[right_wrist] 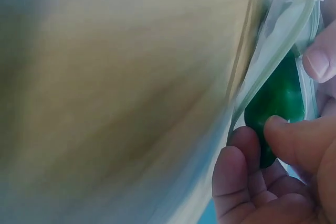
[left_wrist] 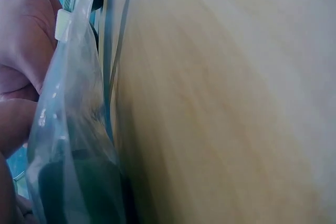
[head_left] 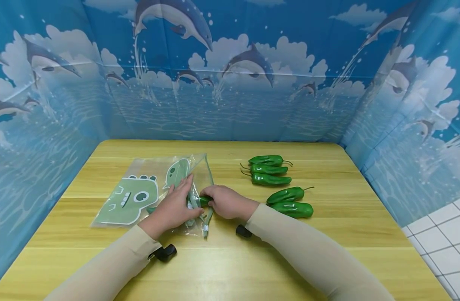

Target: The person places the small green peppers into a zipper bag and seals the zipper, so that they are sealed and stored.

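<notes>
On my feed, I have the right hand (head_left: 227, 202) pinching 1 green pepper (right_wrist: 281, 95) between thumb and fingers, at the mouth of the clear bag (head_left: 139, 196). The left hand (head_left: 176, 208) lies on the bag with straight fingers, pinching nothing that I can see. To do this well, I should press the bag steady, angle the pepper lengthwise and avoid snagging the zip edge (head_left: 209, 171).

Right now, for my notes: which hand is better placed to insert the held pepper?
Likely the right hand: it pinches the pepper at the bag opening; the left hand touches the bag.
</notes>
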